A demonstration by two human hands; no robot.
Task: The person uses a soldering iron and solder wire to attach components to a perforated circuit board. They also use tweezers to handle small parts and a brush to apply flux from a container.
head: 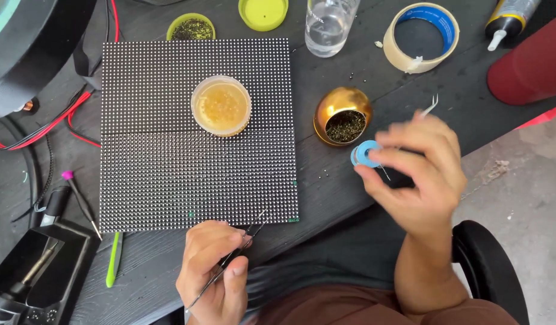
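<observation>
My left hand (213,265) grips black tweezers (242,244) at the near edge of a square dotted panel (157,168), the tips pointing at its lower right corner. My right hand (419,174), blurred, is raised to the right of the panel and pinches a small blue spool (366,153) between thumb and fingers. A thin metal tool (430,106) sticks up behind its fingers. A gold cup (343,115) with dark wool inside sits just left of that hand. A round tub of amber paste (221,106) rests on the panel.
At the back stand a clear glass (329,25), a tape roll (421,36), a glue tube (505,21), a green lid (263,12) and a green dish (191,27). Red wires (61,120) run at the left. A soldering tool stand (31,271) sits front left. A chair arm (488,265) is at right.
</observation>
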